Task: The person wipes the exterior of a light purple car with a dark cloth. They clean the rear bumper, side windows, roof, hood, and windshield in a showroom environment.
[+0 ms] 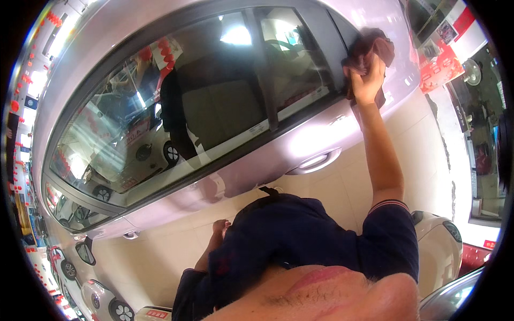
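My right hand [367, 82] is raised at the upper right, closed on a bunched dark maroon cloth [373, 48]. The cloth lies against the dark rear window pillar of a pale pink-silver car [241, 176], beside the side window glass [225, 80]. A door handle [317, 160] juts from the door below the window. My left hand [222, 228] hangs low beside my body, left of my dark shirt and away from the car's glass; its fingers are partly hidden, and I cannot tell whether it holds anything.
The car's side fills the view before me, above a tiled floor [160, 252]. More cars stand near, a light one [437, 248] at the lower right and others at the lower left. A red sign [439, 68] and a fan [472, 72] are at the right.
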Tool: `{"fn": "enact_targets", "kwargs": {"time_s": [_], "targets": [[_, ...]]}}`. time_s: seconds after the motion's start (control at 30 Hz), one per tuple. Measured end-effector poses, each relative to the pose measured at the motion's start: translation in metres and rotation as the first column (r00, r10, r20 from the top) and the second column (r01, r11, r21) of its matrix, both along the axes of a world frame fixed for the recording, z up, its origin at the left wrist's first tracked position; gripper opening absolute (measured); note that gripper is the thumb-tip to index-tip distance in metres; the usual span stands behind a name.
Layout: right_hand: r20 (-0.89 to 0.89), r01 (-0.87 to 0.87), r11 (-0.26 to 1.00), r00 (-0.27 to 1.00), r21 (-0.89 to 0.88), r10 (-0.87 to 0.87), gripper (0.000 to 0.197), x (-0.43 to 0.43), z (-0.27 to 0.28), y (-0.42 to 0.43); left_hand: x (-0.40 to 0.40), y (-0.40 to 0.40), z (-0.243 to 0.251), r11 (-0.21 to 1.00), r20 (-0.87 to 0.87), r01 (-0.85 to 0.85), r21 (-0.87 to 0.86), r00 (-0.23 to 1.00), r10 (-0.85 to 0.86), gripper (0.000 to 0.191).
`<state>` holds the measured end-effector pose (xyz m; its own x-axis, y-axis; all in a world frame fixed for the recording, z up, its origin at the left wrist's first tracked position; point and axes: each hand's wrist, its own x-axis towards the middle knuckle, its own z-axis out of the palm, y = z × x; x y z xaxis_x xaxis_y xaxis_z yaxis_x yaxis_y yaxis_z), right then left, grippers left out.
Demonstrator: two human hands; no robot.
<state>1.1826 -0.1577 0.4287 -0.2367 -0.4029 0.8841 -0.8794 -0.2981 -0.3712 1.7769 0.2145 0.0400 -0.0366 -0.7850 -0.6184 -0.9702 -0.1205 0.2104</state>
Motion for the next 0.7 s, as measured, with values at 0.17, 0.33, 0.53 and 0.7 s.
{"fn": "enact_targets", "kwargs": {"time_s": [0.17, 0.33, 0.53, 0.7], "targets": [[0.020, 0.038, 0.998, 0.999, -0.059, -0.036, 0.054, 0.004, 0.000, -0.001, -0.026, -0.002, 0.026, 0.981, -0.017, -0.011, -0.194, 1.000, 0.008, 0.011], [0.024, -0.007, 0.994, 1.000, -0.108, 0.009, 0.052, 0.005, 0.002, 0.000, -0.026, 0.011, 0.024, 0.991, 0.184, 0.053, 0.122, 0.980, -0.075, 0.015], [0.007, 0.019, 0.996, 1.000, -0.082, -0.019, 0.051, 0.005, 0.001, 0.002, -0.011, 0.043, 0.008, 0.998, 0.008, -0.049, 0.038, 0.999, 0.049, 0.025], [0.007, 0.025, 0.996, 1.000, -0.091, -0.024, 0.051, 0.003, 0.005, 0.001, 0.003, 0.054, -0.076, 0.997, 0.073, 0.021, 0.074, 0.997, -0.026, 0.024]]}}
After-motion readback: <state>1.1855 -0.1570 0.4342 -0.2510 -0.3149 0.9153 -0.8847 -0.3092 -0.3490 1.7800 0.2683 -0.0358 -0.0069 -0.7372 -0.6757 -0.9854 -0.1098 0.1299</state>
